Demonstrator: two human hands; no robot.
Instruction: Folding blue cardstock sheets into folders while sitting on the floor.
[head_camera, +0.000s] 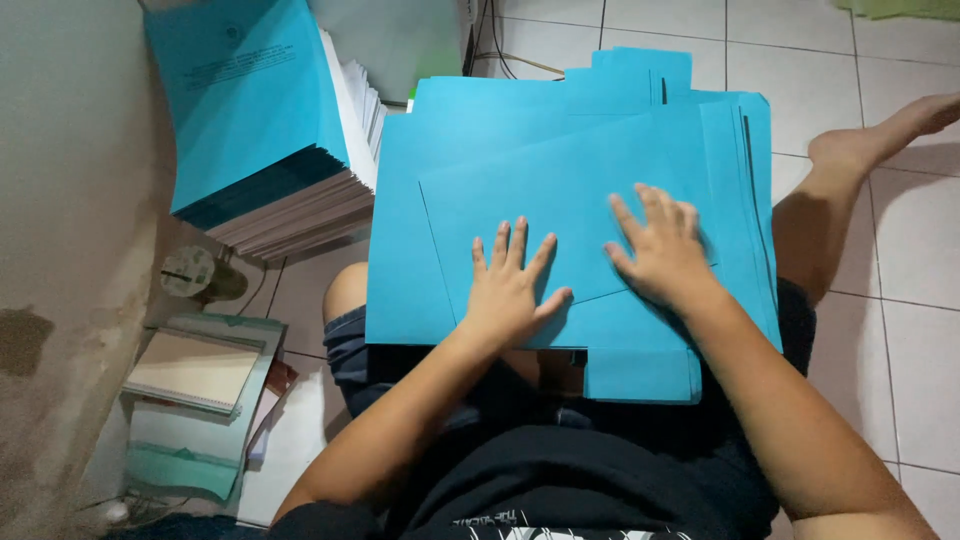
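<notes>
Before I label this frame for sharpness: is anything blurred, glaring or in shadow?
Head view: the right hand is smeared by motion blur, the left hand sharper; the blue folders are evenly lit without glare; the stacked notebooks by the wall sit dimmer; frame edges bow slightly.

This looks like a room in a home, where someone sits on the floor to sort papers. The floor is made of big white square tiles (900, 330) with thin dark lines between them. A plain, pale wall (70, 200) with some marks on it stands on one side. A tall pile of blue paper folders with white sheets inside (270, 140) leans by that wall. A small heap of notebooks and books (200, 400) lies on the floor near it. Thin dark cables (495, 45) run along the tiles at the back. A bare foot (880, 135) rests on the floor, the way people sit at home.
</notes>
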